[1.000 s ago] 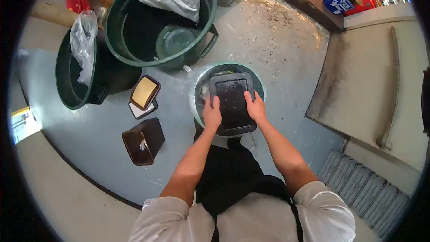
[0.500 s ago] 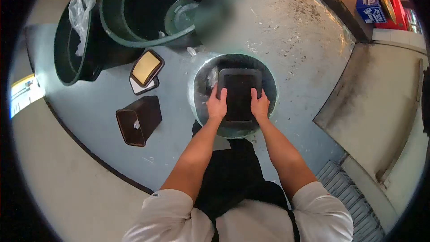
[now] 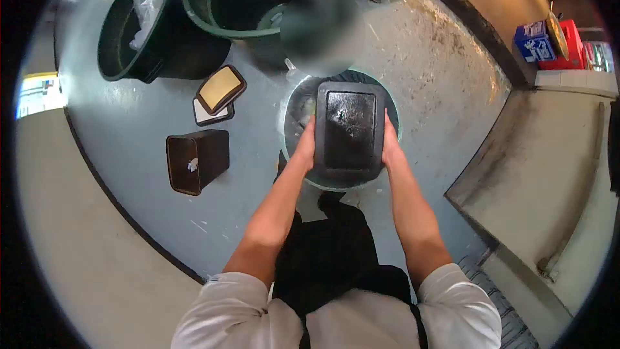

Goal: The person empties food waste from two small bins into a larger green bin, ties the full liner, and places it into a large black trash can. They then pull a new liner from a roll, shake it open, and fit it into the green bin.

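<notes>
My left hand (image 3: 305, 144) and my right hand (image 3: 391, 141) grip a black rectangular waste bin (image 3: 352, 130) from its two sides. A thick rounded border surrounds a shiny, sunken panel that faces me and looks like the base. The far end of the bin is hidden. Below it stands a round green tub (image 3: 292, 106), partly covered by the bin, with clear plastic (image 3: 309, 113) showing inside on the left.
A brown bin (image 3: 213, 158) lies on the floor at left with white scraps inside. Two stacked lids (image 3: 221, 89) lie beyond it. Large green tubs (image 3: 174, 52) with plastic bags (image 3: 150, 6) stand at the back. A blue box (image 3: 535, 42) sits at the upper right.
The black bin has come up nearer to me, and its panel now catches the light. My hands have moved from its upper edges to its sides. My view has shifted slightly.
</notes>
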A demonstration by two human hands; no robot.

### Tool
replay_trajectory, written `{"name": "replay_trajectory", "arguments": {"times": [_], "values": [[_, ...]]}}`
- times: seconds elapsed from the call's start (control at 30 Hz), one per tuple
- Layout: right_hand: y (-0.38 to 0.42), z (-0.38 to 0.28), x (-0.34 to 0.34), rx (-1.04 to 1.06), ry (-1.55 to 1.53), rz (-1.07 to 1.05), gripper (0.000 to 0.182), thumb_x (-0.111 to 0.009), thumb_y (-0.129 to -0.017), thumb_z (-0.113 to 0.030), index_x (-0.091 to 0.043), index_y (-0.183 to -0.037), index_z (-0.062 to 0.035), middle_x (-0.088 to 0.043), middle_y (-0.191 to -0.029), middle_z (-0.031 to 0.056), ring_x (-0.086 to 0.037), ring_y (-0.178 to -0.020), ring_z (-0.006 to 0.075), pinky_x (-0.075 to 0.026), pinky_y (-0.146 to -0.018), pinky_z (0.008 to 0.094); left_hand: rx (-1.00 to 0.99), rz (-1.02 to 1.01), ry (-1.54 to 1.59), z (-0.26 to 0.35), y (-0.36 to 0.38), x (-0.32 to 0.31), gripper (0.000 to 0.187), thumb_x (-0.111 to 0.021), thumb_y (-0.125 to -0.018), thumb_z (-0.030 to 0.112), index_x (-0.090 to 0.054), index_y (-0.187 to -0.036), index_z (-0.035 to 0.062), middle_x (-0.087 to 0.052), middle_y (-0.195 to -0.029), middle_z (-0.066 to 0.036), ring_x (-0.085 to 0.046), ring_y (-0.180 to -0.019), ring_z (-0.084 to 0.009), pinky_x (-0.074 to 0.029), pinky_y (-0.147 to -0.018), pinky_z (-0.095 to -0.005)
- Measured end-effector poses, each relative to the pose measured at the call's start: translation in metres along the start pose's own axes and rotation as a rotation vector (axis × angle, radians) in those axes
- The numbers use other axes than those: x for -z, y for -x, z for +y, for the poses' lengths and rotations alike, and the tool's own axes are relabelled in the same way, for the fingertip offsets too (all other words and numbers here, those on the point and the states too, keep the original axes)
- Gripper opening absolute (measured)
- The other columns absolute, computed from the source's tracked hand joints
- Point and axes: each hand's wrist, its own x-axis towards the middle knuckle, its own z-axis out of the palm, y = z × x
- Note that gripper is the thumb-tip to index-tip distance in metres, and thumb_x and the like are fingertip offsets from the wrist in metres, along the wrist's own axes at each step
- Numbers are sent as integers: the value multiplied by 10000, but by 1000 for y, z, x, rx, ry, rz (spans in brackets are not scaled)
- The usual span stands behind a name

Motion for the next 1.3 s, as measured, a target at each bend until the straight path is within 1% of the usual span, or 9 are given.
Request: {"name": "replay_trajectory", "arguments": {"times": [0.17,0.23,0.27,0.3,0.47,0.6,0.73,0.83,1.3], "values": [[138,-32,-49,96,197,60,568,-354,-981,-520,-556,-1252,-62,-595,-1225,126,-565,-1079,276,-459,-947,442,-101,59,96,-7,123,-70,728,-362,-938,633,-465,-1359,48,-514,-1351,-113,-501,-1201,-253,-373,-1041,-389],[173,-40,-40,170,221,-8,549,-368,-974,-495,-543,-1269,-67,-585,-1234,122,-562,-1078,281,-457,-946,449,-111,15,138,-17,170,-97,765,-343,-944,628,-364,-1437,44,-397,-1461,-115,-396,-1315,-254,-276,-1107,-357],[196,-45,-49,142,160,-15,554,-401,-956,-508,-552,-1253,-66,-591,-1217,117,-569,-1064,272,-474,-920,437,-288,40,106,-26,185,-111,702,-389,-950,604,-441,-1380,51,-510,-1342,-107,-482,-1213,-254,-359,-1052,-366],[204,-50,-40,148,197,-117,554,-419,-949,-501,-546,-1260,-62,-586,-1225,120,-572,-1061,277,-482,-908,432,-211,24,131,-34,198,-115,732,-377,-960,594,-356,-1437,39,-457,-1384,-107,-456,-1228,-230,-338,-1064,-351],[262,-52,-47,240,308,-117,588,-412,-942,-518,-527,-1287,-56,-576,-1244,134,-567,-1079,292,-476,-924,438,-560,135,-23,-85,216,-122,833,-309,-948,629,-105,-1517,57,-100,-1581,-156,-24,-1468,-278,-54,-1170,-367],[255,-36,-25,176,329,27,580,-369,-963,-510,-509,-1307,-64,-552,-1287,129,-558,-1115,293,-471,-946,443,-554,141,-87,-103,205,-107,856,-292,-938,658,-94,-1517,59,-84,-1576,-189,-11,-1466,-297,-51,-1172,-394],[271,-13,-37,280,317,-244,600,-364,-970,-521,-468,-1351,-69,-532,-1323,126,-546,-1149,293,-465,-971,424,-601,162,-212,-102,224,-91,891,-293,-924,682,-89,-1513,45,-84,-1574,-196,-14,-1465,-310,-61,-1171,-407],[268,-4,-28,268,356,-55,613,-381,-958,-514,-465,-1360,-59,-532,-1325,146,-554,-1160,303,-472,-975,444,-565,164,-208,-107,231,-84,896,-283,-927,680,-81,-1510,30,-94,-1568,-214,-12,-1462,-332,-61,-1170,-409],[311,59,-18,417,294,-93,581,-404,-955,-530,-509,-1312,-84,-562,-1276,94,-554,-1120,275,-463,-964,417,-677,84,-561,-120,268,-50,908,-225,-917,701,-83,-1509,28,-134,-1535,-282,-68,-1436,-422,-64,-1166,-461]]}}
